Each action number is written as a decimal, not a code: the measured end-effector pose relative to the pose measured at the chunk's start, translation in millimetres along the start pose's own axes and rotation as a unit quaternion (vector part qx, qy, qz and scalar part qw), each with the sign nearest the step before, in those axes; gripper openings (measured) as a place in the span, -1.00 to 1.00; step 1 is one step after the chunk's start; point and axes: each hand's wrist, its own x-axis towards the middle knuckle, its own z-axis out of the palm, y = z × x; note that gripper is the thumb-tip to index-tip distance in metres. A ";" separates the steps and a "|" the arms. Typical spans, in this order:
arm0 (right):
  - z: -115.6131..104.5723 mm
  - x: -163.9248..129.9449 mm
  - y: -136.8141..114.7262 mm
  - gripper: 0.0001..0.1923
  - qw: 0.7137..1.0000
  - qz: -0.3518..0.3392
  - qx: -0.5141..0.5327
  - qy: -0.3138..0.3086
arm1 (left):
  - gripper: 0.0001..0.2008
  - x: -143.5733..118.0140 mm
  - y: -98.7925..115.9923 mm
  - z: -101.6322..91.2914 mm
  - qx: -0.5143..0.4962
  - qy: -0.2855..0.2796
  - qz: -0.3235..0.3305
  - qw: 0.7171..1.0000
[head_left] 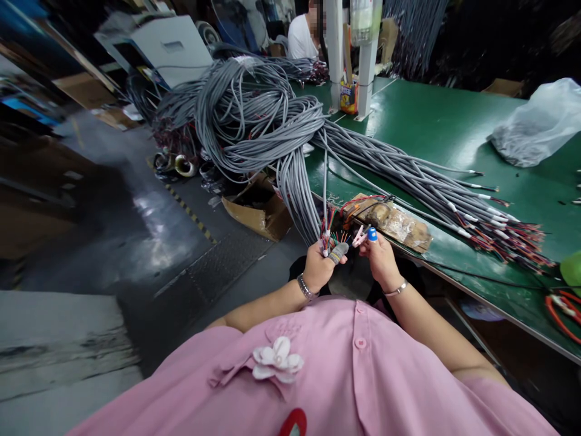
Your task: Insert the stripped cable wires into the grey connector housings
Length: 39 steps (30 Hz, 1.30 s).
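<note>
Nearest the camera, the left hand, with a metal watch at the wrist and a grey fabric cot on one finger, is closed around the stripped end of a single grey sheathed cable, whose thin coloured wires fan out above the fist. Just right of it, the right hand, wearing a blue fingertip cot and a thin bracelet, pinches a small pale pink clip-like tool whose tip meets those wires; its fingers are curled nearly shut. Just beyond the hands, a brown, tape-wrapped flat pad lies at the near edge of the green workbench. Farther, a big bundle of grey cables spills from the bench's left edge, its stripped ends reaching right. At far right sits a clear plastic bag. Farthest off, a person in a white shirt sits.
</note>
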 end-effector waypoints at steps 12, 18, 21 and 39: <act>14.3 3.1 -2.3 -0.67 0.976 0.096 0.197 -0.002 | -0.74 -4.1 -1.6 -1.3 0.031 -0.014 -0.013 0.999; 16.2 1.7 -1.7 -0.64 0.973 0.105 0.204 0.000 | -0.73 -3.6 0.3 -0.5 0.042 -0.010 -0.016 0.999; 13.5 0.4 0.3 -0.57 0.968 0.124 0.217 -0.029 | -0.71 -4.6 0.9 -0.4 0.038 -0.014 -0.006 0.999; -31.6 -21.5 14.3 -0.58 0.972 0.151 0.171 -0.049 | -0.64 -8.5 -2.8 -13.4 -0.112 -0.083 -0.063 0.988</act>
